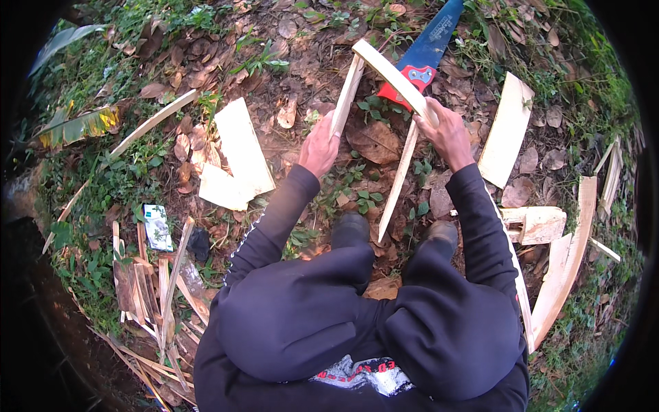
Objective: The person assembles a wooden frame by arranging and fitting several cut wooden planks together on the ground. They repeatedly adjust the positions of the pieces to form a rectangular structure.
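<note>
My left hand (319, 145) is closed around the lower end of a short pale wooden strip (348, 93). The top of that strip meets the end of a second, wider wooden strip (392, 71), which looks curved here and slopes down to the right. My right hand (449, 137) grips the lower right end of this second strip. From beneath that end a third wooden strip (398, 182) runs down to a point between my boots. Whether the strips are fastened together I cannot tell. Just behind them lies a handsaw with a blue blade (432, 34) and red handle (417, 77).
Flat pale boards (244, 147) lie on the leafy ground at left, another board (506, 130) at right. A wooden block (539, 225) and long planks (566, 264) are beside my right knee. Scrap sticks (165, 295) and a small white packet (158, 227) lie at lower left.
</note>
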Tool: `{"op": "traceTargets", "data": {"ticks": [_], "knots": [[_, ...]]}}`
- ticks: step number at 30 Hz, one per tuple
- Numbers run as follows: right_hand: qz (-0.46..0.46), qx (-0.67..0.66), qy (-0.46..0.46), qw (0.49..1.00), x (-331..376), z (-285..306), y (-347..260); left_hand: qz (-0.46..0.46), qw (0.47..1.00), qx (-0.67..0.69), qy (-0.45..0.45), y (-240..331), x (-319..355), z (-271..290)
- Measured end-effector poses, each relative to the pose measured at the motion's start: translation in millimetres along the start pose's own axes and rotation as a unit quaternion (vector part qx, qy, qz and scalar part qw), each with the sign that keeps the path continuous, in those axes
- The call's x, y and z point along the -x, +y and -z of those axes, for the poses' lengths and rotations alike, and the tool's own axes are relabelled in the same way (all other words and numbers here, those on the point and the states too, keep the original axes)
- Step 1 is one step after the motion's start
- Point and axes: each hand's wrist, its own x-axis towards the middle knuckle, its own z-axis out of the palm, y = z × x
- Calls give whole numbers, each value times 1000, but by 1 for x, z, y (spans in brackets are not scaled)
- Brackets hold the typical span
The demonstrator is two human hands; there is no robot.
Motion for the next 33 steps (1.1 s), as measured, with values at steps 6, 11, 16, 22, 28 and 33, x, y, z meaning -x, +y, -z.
{"op": "traceTargets", "data": {"ticks": [6, 11, 16, 22, 28, 33], "knots": [[-2, 14, 7, 1000, 0, -11, 0, -17, 999, 25, 11, 1, -3, 3], [-30, 27, 11, 999, 2, -12, 0, 25, 998, -18, -55, 9, -8, 22], [-42, 40, 12, 998, 4, -14, -6, -48, 982, -152, -106, 17, -14, 77], [-24, 46, 33, 998, 6, -16, 1, -83, 955, -214, -186, 58, -81, 148], [-40, 30, 26, 998, 3, -14, -3, -190, 961, -160, -125, 52, -148, 76], [-41, 42, 28, 998, 5, -13, -10, -191, 975, -112, 10, 12, -166, -9]]}}
